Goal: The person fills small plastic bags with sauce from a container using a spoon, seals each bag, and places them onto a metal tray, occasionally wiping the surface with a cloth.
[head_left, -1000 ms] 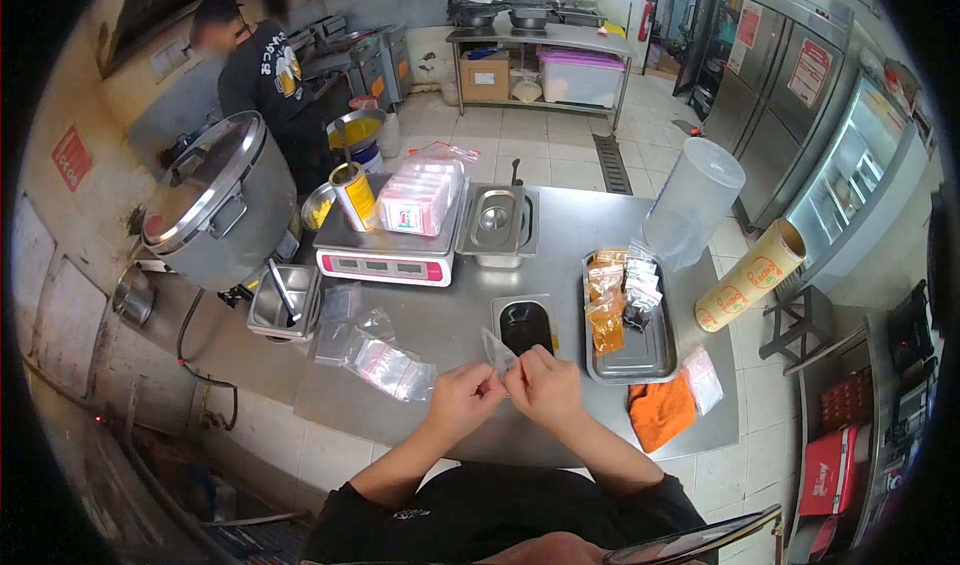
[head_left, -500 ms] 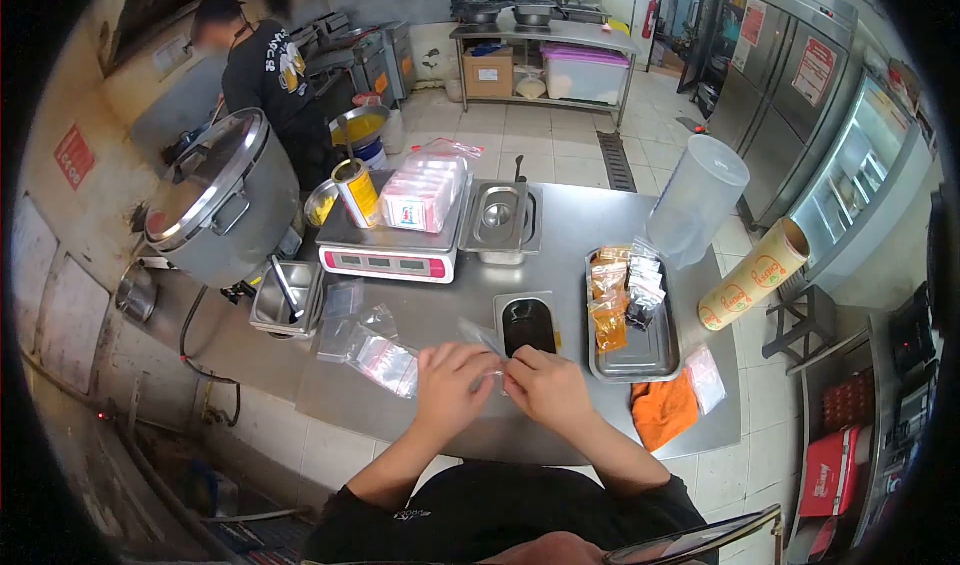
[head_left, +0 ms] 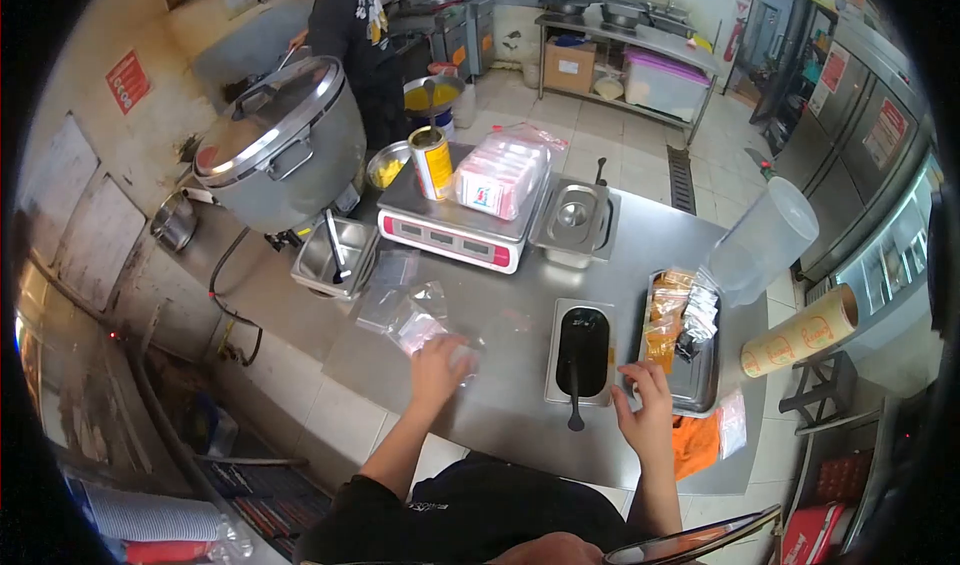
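My left hand (head_left: pixel 440 367) reaches over a pile of clear plastic bags (head_left: pixel 412 327) on the steel table, its fingers stretched out and touching them. My right hand (head_left: pixel 647 405) is raised with thumb and fingers apart and nothing visible between them. It is between a steel pan of dark sauce (head_left: pixel 585 340), with a ladle (head_left: pixel 575 405) whose handle leans over the near rim, and a steel tray (head_left: pixel 706 390). In that tray lie orange-brown sauce packets (head_left: pixel 664 325) and dark packets (head_left: pixel 692 330). Beneath the right wrist is an orange cloth (head_left: pixel 695 445).
A scale (head_left: pixel 450 237) carries a can (head_left: pixel 431 165) and a bag of small packs (head_left: pixel 495 180). A lidded steel pan (head_left: pixel 575 220) stands beside it. At left is a large cooker (head_left: pixel 290 155); at right, a clear tall container (head_left: pixel 765 240) and cardboard tube (head_left: pixel 800 333). A co-worker (head_left: pixel 350 45) stands behind.
My hands were together before the sauce pan, holding a small clear bag; they have parted, left to the bag pile, right toward the tray. The camera view has shifted. The ladle handle shows now.
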The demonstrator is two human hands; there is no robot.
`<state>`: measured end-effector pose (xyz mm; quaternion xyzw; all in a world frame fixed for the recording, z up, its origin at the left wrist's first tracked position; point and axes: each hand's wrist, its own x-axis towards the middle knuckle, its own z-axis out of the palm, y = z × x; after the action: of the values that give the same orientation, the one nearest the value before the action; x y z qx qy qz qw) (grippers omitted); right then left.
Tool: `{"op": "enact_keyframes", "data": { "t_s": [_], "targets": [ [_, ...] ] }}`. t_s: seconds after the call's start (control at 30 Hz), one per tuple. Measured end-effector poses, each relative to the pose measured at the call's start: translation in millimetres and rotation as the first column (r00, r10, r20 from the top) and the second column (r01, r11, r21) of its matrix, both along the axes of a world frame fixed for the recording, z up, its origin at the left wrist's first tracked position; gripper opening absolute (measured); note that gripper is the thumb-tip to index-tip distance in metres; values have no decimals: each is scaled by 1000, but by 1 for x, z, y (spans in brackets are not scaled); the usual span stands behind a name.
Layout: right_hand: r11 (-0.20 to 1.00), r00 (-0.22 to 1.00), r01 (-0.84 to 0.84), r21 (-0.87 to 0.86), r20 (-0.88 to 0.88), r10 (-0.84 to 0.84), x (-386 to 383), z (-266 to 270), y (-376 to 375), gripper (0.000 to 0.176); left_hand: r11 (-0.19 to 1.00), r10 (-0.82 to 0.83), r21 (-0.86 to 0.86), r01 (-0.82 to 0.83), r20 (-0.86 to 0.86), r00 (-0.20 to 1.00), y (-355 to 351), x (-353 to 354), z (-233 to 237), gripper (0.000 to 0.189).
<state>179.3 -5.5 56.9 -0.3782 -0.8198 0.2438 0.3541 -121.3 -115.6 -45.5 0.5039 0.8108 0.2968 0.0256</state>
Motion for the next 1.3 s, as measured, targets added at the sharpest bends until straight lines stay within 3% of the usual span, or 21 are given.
{"op": "enact_keyframes", "data": {
  "t_s": [0.03, 0.13, 0.23, 0.3, 0.4, 0.53, 0.6, 0.63, 0.67, 0.7, 0.73, 0.8, 0.83, 0.9, 1.03, 1.13, 1.17, 1.23, 1.3],
  "targets": [
    [997, 1000, 1, -83, 1, -1, 4, -3, -1, 26, 1000, 11, -8, -10, 8, 1000, -9, 3, -12, 34],
    [995, 999, -46, -87, 17, 47, 7, -8, -3, 23, 999, 3, -32, -1, 71, 998, -12, -4, -51, 22],
    [992, 997, -79, -98, 17, 81, 4, -7, -5, 20, 996, 39, 76, -42, 30, 999, -10, -8, -61, 15],
    [991, 996, -90, -97, 6, 91, 1, -3, -7, 19, 984, 99, 123, -133, 247, 964, -7, -10, -56, 13],
    [987, 994, -113, -112, -13, 112, -1, 2, -8, 16, 978, 129, 98, -183, 403, 906, -6, -15, -46, 13],
    [982, 989, -142, -123, 14, 145, -1, 6, -8, 16, 984, 47, 158, -86, 235, 971, -5, -21, -45, 15],
    [979, 990, -138, -151, -20, 137, -2, 4, -8, 18, 926, 7, 271, -263, 684, 730, -1, -24, -53, 15],
    [974, 990, -135, -182, -53, 128, -3, 3, -8, 20, 926, -1, 277, -257, 682, 732, 3, -18, -33, 15],
    [976, 992, -125, -178, -54, 118, -10, 2, -10, 20, 883, -227, 360, -302, 889, 397, 5, -4, 4, 12],
    [925, 959, -193, -326, -261, 108, -23, 0, -15, 23, 837, -435, 400, -373, 900, -10, 5, 12, 32, 10],
    [850, 889, -279, -446, -454, 54, -36, -3, -20, 27, 846, -432, 397, -355, 902, -21, 6, 27, 44, 10],
    [649, 756, -509, -566, -655, 22, -62, -12, -27, 30, 793, -609, 579, -188, 756, -240, 12, 55, 62, 12],
    [667, 757, -490, -561, -653, 7, -62, -11, -25, 30, 793, -608, 586, -167, 751, -257, 13, 67, 77, 12],
    [528, 742, -598, -603, -665, 82, -61, -7, -19, 29, 893, -445, 414, -175, 870, -213, 14, 83, 99, 13],
    [535, 682, -600, -595, -730, -46, -54, 3, -17, 19, 878, -478, 468, -97, 858, -189, 10, 78, 83, 12],
    [542, 744, -581, -607, -666, 51, -45, -5, -9, 14, 835, -547, 548, -43, 820, -168, 6, 68, 73, 8],
    [670, 830, -455, -587, -552, 80, -46, -1, -11, 16, 867, -498, 489, -100, 859, -122, 3, 65, 72, 10],
    [666, 832, -433, -607, -554, 36, -42, 8, -10, 15, 889, -445, 430, -156, 892, -77, -2, 58, 75, 14],
    [662, 830, -412, -625, -558, -10, -39, 8, -7, 15, 723, -575, 576, -381, 808, 130, -8, 51, 84, 20]
  ]
}}
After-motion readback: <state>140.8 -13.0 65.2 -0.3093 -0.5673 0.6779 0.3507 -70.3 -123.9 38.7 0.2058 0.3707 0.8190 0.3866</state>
